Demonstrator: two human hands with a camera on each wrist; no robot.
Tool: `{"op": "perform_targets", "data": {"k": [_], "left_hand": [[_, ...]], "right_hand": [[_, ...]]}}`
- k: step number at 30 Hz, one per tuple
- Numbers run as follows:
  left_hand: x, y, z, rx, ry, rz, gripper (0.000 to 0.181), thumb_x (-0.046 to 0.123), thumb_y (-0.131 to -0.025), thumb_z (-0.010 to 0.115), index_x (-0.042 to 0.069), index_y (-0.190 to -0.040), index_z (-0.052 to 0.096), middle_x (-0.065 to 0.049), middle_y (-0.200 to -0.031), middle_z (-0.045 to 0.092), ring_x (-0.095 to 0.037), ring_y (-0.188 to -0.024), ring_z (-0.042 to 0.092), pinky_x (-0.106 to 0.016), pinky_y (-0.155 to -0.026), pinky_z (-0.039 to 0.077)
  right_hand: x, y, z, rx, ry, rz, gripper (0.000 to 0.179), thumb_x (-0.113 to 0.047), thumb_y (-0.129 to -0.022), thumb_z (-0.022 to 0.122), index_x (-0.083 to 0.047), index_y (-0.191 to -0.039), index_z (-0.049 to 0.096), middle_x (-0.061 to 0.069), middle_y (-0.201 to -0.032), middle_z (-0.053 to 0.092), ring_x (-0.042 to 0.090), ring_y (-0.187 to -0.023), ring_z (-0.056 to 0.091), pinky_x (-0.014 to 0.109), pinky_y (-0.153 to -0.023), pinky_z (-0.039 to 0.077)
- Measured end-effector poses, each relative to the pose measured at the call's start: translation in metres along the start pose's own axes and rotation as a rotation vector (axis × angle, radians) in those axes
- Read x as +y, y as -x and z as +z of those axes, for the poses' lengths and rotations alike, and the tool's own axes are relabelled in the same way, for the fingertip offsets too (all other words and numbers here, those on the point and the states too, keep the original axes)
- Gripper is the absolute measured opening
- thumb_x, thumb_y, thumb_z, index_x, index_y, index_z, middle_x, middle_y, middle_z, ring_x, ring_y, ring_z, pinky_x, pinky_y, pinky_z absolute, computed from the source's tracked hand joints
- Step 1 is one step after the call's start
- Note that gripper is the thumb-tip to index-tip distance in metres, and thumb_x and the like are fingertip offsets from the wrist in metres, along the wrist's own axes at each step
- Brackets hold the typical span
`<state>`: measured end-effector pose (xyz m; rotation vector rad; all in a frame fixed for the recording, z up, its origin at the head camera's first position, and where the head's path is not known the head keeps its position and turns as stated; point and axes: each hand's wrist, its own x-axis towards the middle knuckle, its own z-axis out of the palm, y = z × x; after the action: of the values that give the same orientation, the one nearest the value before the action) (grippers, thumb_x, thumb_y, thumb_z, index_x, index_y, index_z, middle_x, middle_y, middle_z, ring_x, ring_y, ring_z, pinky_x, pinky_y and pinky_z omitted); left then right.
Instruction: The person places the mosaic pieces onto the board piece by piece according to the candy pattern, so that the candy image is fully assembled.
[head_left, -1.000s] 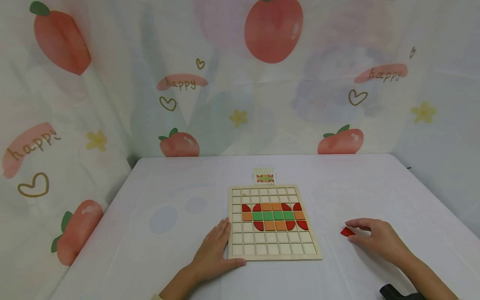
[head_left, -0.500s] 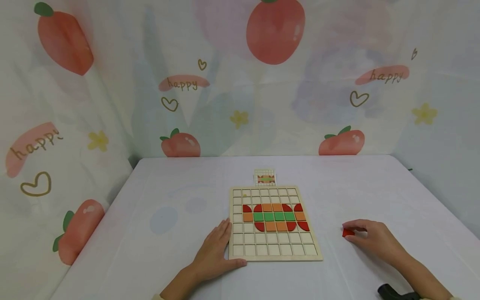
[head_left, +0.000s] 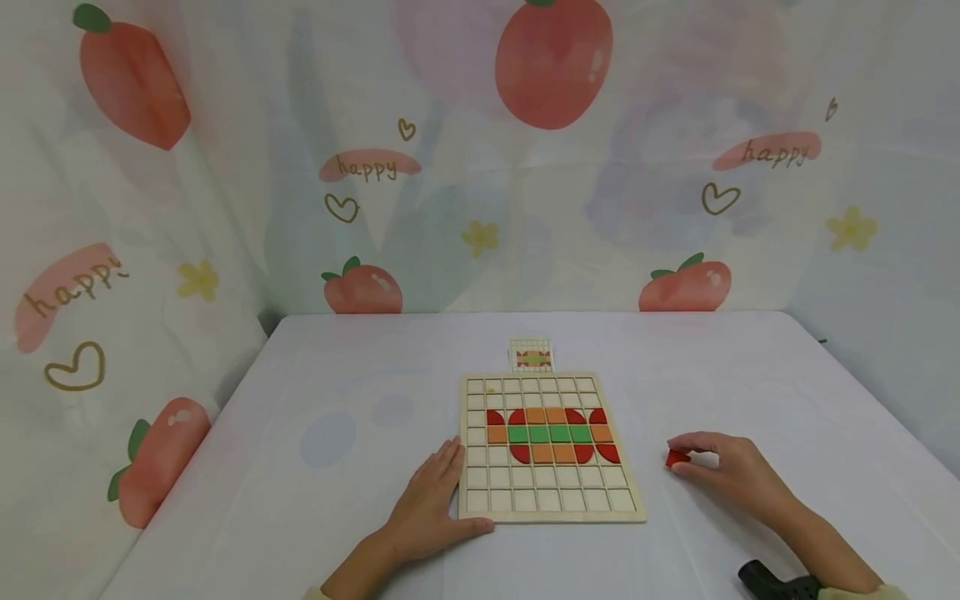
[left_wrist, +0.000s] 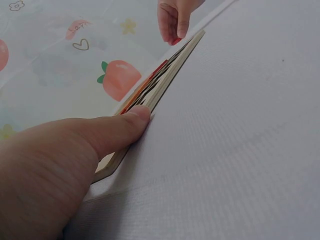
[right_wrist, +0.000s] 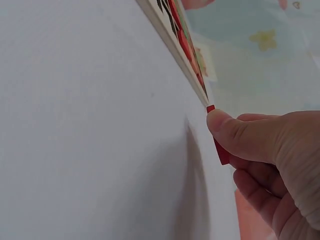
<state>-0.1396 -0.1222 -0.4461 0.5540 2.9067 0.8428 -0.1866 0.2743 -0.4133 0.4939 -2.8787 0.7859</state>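
A pale wooden grid board [head_left: 555,517] lies flat on the white table. Across its middle rows sit several red rounded tiles, orange squares and a line of green squares [head_left: 538,434]. My left hand [head_left: 427,504] rests against the board's left side, fingers straight along the edge and thumb at the front-left corner; the left wrist view shows that thumb [left_wrist: 125,132] on the rim. To the right of the board, my right hand [head_left: 731,467] pinches a small red tile [right_wrist: 222,150] between thumb and fingers, held above the cloth. Its full outline is partly hidden by the fingertips.
Behind the board lies a small pattern card [head_left: 531,355] printed with a grid in the same colours. A black device [head_left: 772,579] is at my right wrist. Cloth walls with fruit prints [head_left: 363,287] stand behind and beside the table.
My right hand, pinching the red tile, has turned it slightly and moved left toward the board. The left hand and the board have stayed in place.
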Motion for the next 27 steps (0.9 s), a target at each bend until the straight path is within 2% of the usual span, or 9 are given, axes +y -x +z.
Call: {"op": "perform_targets", "data": {"k": [9,17,27], "left_hand": [[0.001,0.000,0.001,0.000,-0.005,-0.005,0.108,0.073,-0.072,0.054,0.001,-0.145,0.021,-0.010,-0.151,0.017,-0.024,-0.137,0.013,-0.048,-0.106,0.018],[0.000,0.000,-0.001,0.010,-0.022,0.008,0.107,0.073,-0.072,0.054,0.000,-0.145,0.022,-0.011,-0.151,0.017,-0.026,-0.137,0.013,-0.048,-0.106,0.018],[-0.002,-0.001,0.001,0.012,-0.021,0.018,0.108,0.074,-0.072,0.052,0.000,-0.145,0.022,-0.011,-0.151,0.017,-0.024,-0.137,0.013,-0.048,-0.106,0.019]], "right_hand": [[-0.020,-0.017,0.008,0.020,-0.028,-0.105,0.028,-0.006,-0.072,0.077,-0.003,-0.100,0.070,0.001,-0.093,0.068,0.020,-0.087,0.061,0.040,-0.075,0.051],[-0.039,-0.029,0.016,-0.006,-0.067,-0.140,0.030,-0.007,-0.073,0.077,-0.004,-0.102,0.069,0.001,-0.095,0.068,0.021,-0.090,0.061,0.040,-0.077,0.051],[-0.059,-0.043,0.031,-0.082,-0.138,-0.197,0.029,-0.011,-0.074,0.076,-0.005,-0.102,0.070,-0.001,-0.095,0.067,0.021,-0.092,0.061,0.042,-0.081,0.049]]}}
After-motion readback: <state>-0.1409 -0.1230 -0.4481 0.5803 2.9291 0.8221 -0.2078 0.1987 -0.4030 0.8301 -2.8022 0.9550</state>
